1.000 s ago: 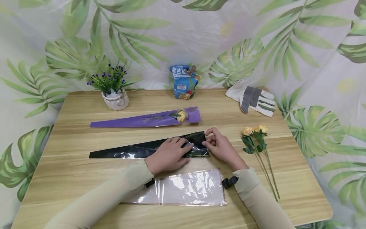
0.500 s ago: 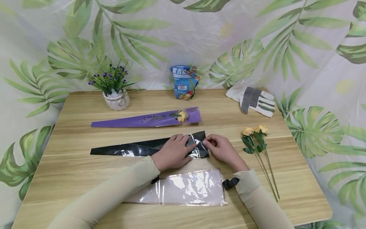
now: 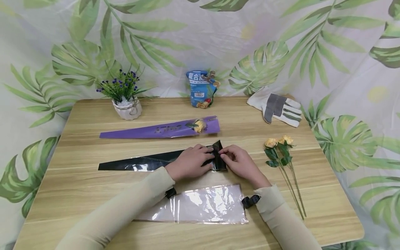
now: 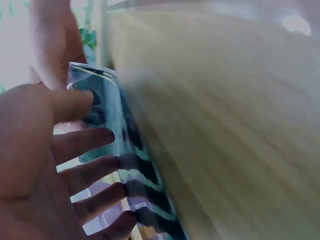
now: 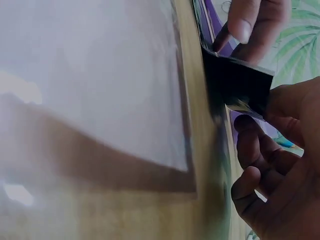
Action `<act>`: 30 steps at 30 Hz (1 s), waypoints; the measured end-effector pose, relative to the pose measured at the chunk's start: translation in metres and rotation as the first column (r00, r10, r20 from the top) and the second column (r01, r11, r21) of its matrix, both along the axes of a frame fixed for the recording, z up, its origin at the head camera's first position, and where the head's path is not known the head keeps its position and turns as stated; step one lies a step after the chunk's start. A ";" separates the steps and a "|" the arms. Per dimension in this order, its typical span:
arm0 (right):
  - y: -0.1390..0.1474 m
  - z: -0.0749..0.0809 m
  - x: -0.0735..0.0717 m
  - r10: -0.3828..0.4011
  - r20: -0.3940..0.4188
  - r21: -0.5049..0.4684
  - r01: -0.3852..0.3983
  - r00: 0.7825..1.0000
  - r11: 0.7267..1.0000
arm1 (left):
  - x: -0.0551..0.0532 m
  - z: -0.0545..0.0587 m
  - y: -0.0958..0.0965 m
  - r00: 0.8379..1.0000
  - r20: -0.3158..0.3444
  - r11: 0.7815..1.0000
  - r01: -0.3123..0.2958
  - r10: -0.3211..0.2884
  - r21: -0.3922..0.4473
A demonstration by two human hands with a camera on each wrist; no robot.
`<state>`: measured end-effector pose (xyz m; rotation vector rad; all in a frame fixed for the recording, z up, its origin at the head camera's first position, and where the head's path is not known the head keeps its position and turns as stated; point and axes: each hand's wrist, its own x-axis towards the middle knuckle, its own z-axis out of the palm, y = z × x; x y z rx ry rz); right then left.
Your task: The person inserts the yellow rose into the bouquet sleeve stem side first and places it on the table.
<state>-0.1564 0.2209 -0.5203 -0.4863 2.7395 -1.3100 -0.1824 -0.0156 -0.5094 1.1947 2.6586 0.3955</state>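
A long, tapering black flower sleeve (image 3: pixel 134 163) of shiny film lies across the middle of the table, its narrow end to the left. My left hand (image 3: pixel 190 163) rests on it near the wide end; in the left wrist view its spread fingers (image 4: pixel 87 172) touch the film with their tips. My right hand (image 3: pixel 242 164) pinches the wide end's edge between thumb and fingers. In the right wrist view that lifted black film (image 5: pixel 235 82) stands folded up from the table. Part of the sleeve is hidden under the left hand.
Clear plastic sleeves (image 3: pixel 209 205) lie in front of the hands. Behind is a purple sleeve (image 3: pixel 137 133) with a yellow rose. Two yellow roses (image 3: pixel 278 143) lie at the right. Farther back are a potted plant (image 3: pixel 126 107), a blue bag (image 3: pixel 200 90) and a glove (image 3: pixel 276 107).
My right hand has lifted the black sleeve's wide end and bent it back to the left. My left hand has slid slightly right along the film.
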 end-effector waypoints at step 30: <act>0.154 0.049 0.025 -0.359 0.081 0.241 0.332 0.930 0.912 | -0.015 0.009 0.006 0.904 0.340 0.914 -0.344 0.260 0.213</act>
